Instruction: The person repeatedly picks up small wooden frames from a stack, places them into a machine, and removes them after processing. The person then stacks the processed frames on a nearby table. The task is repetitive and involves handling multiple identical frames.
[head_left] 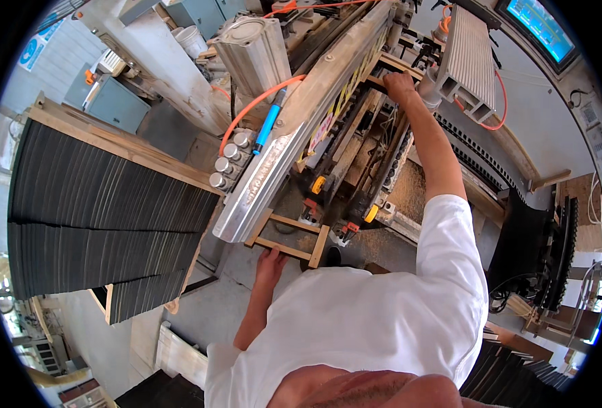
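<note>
My left hand [269, 266] grips the near rail of a small wooden frame [320, 246], its fingertips over the edge. The frame hangs low beside the near end of the machine's metal beam [246, 197]. My right arm reaches far forward across the machine. At the far end of the rails, my right hand [399, 87] is closed at a pale wooden piece [401, 65], which looks like part of another frame. Its fingertips are partly hidden, so how firmly it holds the wood is hard to see.
A tall stack of dark panels [104, 204] stands at left. On the beam lie a blue marker [268, 126] and several round metal knobs [227, 163]. Sawdust [409, 187] covers machine parts. A screen [539, 27] is at upper right, near a black cable chain [566, 251].
</note>
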`<control>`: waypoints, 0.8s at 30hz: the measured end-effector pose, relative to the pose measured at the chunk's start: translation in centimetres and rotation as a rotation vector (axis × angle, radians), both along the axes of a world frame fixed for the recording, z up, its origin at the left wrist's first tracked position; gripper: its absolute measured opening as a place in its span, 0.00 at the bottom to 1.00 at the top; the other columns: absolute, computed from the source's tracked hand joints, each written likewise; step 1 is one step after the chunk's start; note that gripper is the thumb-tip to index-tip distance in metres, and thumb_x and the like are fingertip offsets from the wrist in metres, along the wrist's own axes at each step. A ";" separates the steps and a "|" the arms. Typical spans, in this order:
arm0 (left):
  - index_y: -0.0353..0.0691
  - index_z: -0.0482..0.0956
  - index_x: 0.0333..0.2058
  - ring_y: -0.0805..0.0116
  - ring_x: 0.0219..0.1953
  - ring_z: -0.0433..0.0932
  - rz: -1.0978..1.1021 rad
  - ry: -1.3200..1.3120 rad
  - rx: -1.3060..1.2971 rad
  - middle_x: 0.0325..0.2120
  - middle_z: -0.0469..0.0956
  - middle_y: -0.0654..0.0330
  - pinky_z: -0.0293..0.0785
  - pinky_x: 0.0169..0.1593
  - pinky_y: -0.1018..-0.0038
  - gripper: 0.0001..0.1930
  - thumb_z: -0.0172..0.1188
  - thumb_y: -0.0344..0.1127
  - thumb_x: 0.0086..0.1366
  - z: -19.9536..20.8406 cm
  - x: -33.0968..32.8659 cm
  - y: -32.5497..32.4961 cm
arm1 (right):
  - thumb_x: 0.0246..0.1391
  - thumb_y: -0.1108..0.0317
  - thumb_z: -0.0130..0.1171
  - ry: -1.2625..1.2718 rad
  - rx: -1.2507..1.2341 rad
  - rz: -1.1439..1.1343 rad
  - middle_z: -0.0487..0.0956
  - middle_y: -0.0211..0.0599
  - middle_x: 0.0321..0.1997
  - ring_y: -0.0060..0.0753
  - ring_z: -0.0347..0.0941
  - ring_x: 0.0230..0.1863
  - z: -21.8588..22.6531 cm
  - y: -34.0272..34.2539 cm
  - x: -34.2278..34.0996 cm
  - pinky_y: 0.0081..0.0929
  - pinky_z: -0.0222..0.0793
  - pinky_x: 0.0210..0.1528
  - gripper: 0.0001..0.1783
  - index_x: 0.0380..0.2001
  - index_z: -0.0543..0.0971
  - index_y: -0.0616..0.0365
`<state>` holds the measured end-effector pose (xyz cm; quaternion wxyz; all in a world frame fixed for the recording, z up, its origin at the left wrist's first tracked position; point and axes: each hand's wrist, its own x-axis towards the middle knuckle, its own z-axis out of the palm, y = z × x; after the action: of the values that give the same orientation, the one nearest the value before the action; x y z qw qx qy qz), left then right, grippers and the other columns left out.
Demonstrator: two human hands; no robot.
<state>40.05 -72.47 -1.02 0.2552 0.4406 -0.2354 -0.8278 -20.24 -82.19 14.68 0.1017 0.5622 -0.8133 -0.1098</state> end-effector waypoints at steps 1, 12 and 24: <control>0.39 0.70 0.46 0.66 0.47 0.73 -0.010 0.001 0.004 0.44 0.74 0.61 0.69 0.52 0.67 0.13 0.55 0.36 0.64 -0.3 -0.4 0.0 | 0.44 0.74 0.57 0.014 -0.003 -0.008 0.80 0.40 0.31 0.43 0.77 0.39 -0.1 -0.1 -0.3 0.43 0.67 0.45 0.06 0.29 0.79 0.54; 0.37 0.70 0.46 0.65 0.47 0.73 -0.023 -0.003 0.034 0.43 0.75 0.59 0.71 0.51 0.67 0.13 0.53 0.34 0.65 -1.2 -4.6 0.4 | 0.42 0.69 0.61 -0.078 0.024 -0.005 0.80 0.43 0.32 0.45 0.77 0.39 1.5 -0.4 0.0 0.40 0.72 0.40 0.05 0.26 0.80 0.56; 0.34 0.69 0.49 0.64 0.47 0.74 0.094 -0.129 0.022 0.44 0.75 0.57 0.71 0.50 0.70 0.19 0.55 0.36 0.62 -2.0 -3.6 2.9 | 0.44 0.66 0.58 -0.012 -0.026 0.071 0.79 0.45 0.33 0.50 0.76 0.39 0.1 -0.6 -1.5 0.48 0.69 0.41 0.09 0.31 0.74 0.54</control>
<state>36.47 -69.58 -3.02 0.2732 0.5063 -0.2212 -0.7875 -21.71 -82.79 14.74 0.1081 0.5900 -0.7948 -0.0921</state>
